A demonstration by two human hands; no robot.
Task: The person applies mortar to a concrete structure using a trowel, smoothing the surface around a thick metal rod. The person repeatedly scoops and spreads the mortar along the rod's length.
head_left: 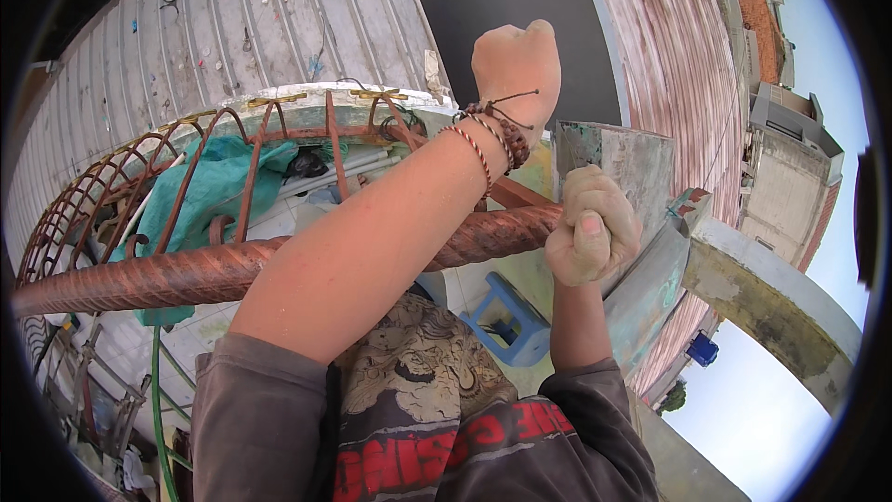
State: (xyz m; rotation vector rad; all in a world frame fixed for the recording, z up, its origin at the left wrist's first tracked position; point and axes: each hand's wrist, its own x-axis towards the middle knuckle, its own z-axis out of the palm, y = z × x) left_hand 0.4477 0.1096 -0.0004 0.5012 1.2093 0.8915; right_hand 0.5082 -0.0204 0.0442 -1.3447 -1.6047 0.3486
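Observation:
My left hand reaches farthest from me, past the rail. It is curled into a fist with its back toward me, so the fingers and anything in them are hidden. Cord and beaded bracelets circle that wrist. Closer and to the right, my right hand is closed, its thumb folded over the fingers and pale dust on the skin. Whatever it may hold does not show. It is in front of a weathered grey post. A twisted reddish-brown metal rail passes beneath my left forearm and ends, in view, beside my right hand.
Curved metal bars rise beyond the rail at left, with a teal sheet behind them. A blue plastic stool stands below on the tiles. A green hose hangs at lower left. Corrugated roofing and a concrete beam flank the spot.

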